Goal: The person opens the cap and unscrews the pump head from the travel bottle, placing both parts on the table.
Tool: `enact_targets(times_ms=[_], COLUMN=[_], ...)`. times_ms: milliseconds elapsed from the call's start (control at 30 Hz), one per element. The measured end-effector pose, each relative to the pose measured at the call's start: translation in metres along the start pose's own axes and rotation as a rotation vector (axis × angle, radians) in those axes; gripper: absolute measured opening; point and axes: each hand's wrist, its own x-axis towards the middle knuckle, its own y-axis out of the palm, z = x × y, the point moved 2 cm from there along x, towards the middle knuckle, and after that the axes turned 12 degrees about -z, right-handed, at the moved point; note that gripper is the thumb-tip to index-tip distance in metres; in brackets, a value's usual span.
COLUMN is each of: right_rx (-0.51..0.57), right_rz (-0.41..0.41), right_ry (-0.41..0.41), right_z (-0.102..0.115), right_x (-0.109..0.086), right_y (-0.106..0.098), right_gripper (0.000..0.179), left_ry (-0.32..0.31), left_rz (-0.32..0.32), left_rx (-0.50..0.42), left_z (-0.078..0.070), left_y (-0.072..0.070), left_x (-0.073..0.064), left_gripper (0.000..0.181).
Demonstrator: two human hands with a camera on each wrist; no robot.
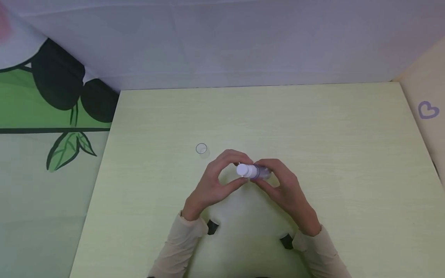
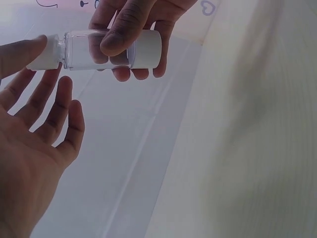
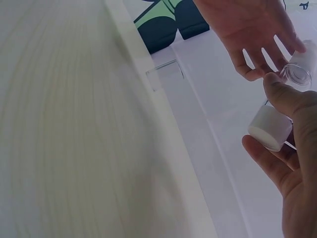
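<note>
A small clear bottle (image 2: 81, 49) with a white base (image 2: 147, 49) lies sideways in the air between both hands. My right hand (image 1: 287, 189) grips its body, thumb on one side and fingers on the other. At the opposite end, my left hand (image 1: 216, 185) pinches the white top (image 1: 242, 170) between thumb and fingers; its other fingers spread loosely in the left wrist view. The white top lines up with the bottle's neck, and whether it is loose cannot be told. On the table to the left stands a clear round cap (image 1: 201, 148), apart from both hands.
The pale wood-grain table (image 1: 330, 135) runs back to a whitish cloth wall (image 1: 243, 46). A printed panel with green leaves (image 1: 66, 150) borders it on the left, and a wall with a heart drawing (image 1: 428, 110) on the right. Dark pieces (image 1: 213, 227) sit by both cuffs.
</note>
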Motion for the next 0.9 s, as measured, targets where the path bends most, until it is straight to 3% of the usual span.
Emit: enact_targets(times_ms=[233, 567, 900], right_rx=[-0.015, -0.017, -0.018], right_rz=[0.007, 0.019, 0.0], right_ry=[0.004, 0.019, 0.037], right_z=[-0.001, -0.007, -0.015], right_x=[0.0, 0.002, 0.003], right_y=[-0.003, -0.007, -0.01], right_gripper=[0.061, 0.062, 0.061], left_ry=[0.003, 0.019, 0.07], left_rz=[-0.014, -0.026, -0.025], left_rx=[-0.004, 0.054, 0.221], left_z=[-0.001, -0.005, 0.002], left_y=[0.002, 0.0, -0.003], left_x=[0.001, 0.007, 0.013], left_gripper=[0.048, 0.046, 0.046])
